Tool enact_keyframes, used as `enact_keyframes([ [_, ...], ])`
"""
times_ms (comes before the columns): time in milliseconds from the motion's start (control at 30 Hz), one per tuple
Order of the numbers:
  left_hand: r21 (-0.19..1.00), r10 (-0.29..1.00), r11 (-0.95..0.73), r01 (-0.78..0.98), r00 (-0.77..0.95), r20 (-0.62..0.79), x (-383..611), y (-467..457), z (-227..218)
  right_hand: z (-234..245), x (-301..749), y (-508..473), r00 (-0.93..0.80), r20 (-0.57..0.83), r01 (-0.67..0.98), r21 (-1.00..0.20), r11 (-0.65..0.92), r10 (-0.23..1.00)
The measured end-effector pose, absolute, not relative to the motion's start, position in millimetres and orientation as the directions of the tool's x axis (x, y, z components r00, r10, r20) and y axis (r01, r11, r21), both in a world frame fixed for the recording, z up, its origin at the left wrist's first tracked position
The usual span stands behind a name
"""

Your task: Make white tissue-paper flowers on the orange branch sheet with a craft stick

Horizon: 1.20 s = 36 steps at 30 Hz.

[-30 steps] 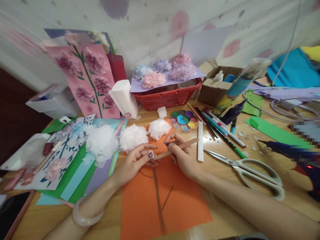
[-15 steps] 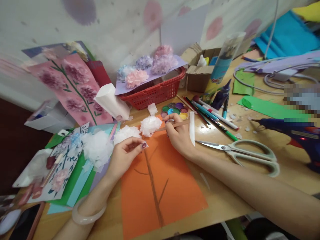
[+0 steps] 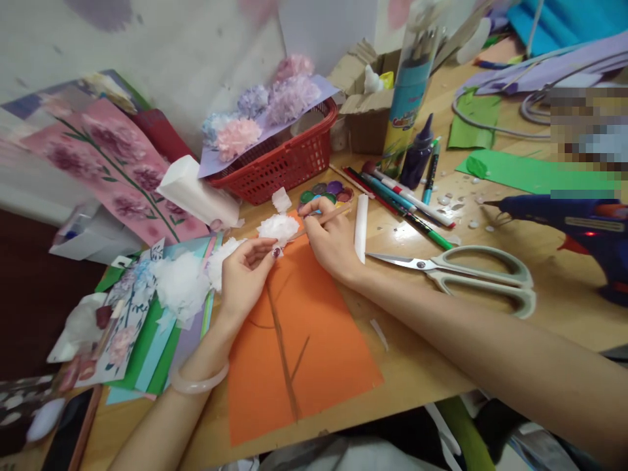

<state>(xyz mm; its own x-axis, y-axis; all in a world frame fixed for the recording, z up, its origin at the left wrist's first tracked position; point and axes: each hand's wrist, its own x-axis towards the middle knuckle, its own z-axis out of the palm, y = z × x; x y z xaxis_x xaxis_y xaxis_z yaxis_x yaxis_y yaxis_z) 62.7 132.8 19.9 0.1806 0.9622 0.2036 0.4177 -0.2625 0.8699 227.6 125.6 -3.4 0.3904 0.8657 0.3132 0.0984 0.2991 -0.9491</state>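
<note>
The right hand [image 3: 331, 242] has its grip closed on a slim brown stick [image 3: 338, 212], which slants above the top of an orange sheet [image 3: 326, 327]. The left hand [image 3: 245, 278] is just beside it, thumb and fingers brought near one another over the sheet's upper left; whether that grip pinches anything cannot be told. A pale bracelet [image 3: 200, 379] circles the left wrist.

The orange sheet lies flat, marked with a brown branching stem [image 3: 283, 350]. A white paper flower [image 3: 278, 228] sits at its top edge near the fingertips; another is partly hidden behind the left hand, and a looser, larger one rests on stacked coloured papers further left.

The surface [image 3: 417, 373] is pale wood, littered with small scraps. To the right of the sheet are a white strip [image 3: 361, 227], scissors [image 3: 420, 264] with their tip near it, markers [image 3: 417, 199], a dark bottle [image 3: 417, 162] standing upright, and a glue gun [image 3: 544, 219] showing a red light. Behind, a red basket [image 3: 289, 167] bears a lilac sheet of fluffy flowers, beside a cardboard box [image 3: 366, 124]. A pink flower picture [image 3: 112, 170] leans at the left, before a whitish wall [image 3: 171, 33] with faint coloured blotches.
</note>
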Motion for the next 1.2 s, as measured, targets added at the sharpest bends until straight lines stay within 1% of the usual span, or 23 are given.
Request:
enact_keyframes([
  [100, 0.801, 0.936, -0.348, 0.487, 0.141, 0.321, 65.2, 135.9, 13.7, -5.4, 225.7, 125.4, 0.388, 0.346, 0.116, -0.938, 0.327, 0.854],
  [167, 0.763, 0.926, -0.367, 0.532, 0.125, 0.357, 65.2, 137.7, 11.1, -7.3, 224.2, 125.4, 0.373, 0.367, 0.136, -0.930, 0.341, 0.852],
  [400, 0.706, 0.920, -0.368, 0.605, 0.127, 0.371, 65.0, 139.6, 9.1, -10.7, 218.5, 121.5, 0.257, 0.322, 0.153, -0.945, 0.291, 0.911],
  [567, 0.640, 0.901, -0.385, 0.665, 0.120, 0.417, 66.5, 141.9, 9.1, -11.0, 217.3, 119.0, 0.208, 0.344, 0.218, -0.929, 0.299, 0.916],
  [800, 0.649, 0.903, -0.384, 0.657, 0.119, 0.414, 68.7, 144.7, 7.8, -10.7, 217.1, 117.9, 0.110, 0.374, 0.199, -0.916, 0.348, 0.921],
  [1033, 0.626, 0.905, -0.376, 0.683, 0.126, 0.406, 68.8, 143.9, 5.1, -7.7, 218.3, 113.9, 0.166, 0.352, 0.226, -0.923, 0.312, 0.921],
  [1200, 0.641, 0.904, -0.380, 0.666, 0.122, 0.409, 70.9, 142.2, 8.2, -7.8, 219.4, 113.3, 0.113, 0.332, 0.202, -0.930, 0.306, 0.936],
])
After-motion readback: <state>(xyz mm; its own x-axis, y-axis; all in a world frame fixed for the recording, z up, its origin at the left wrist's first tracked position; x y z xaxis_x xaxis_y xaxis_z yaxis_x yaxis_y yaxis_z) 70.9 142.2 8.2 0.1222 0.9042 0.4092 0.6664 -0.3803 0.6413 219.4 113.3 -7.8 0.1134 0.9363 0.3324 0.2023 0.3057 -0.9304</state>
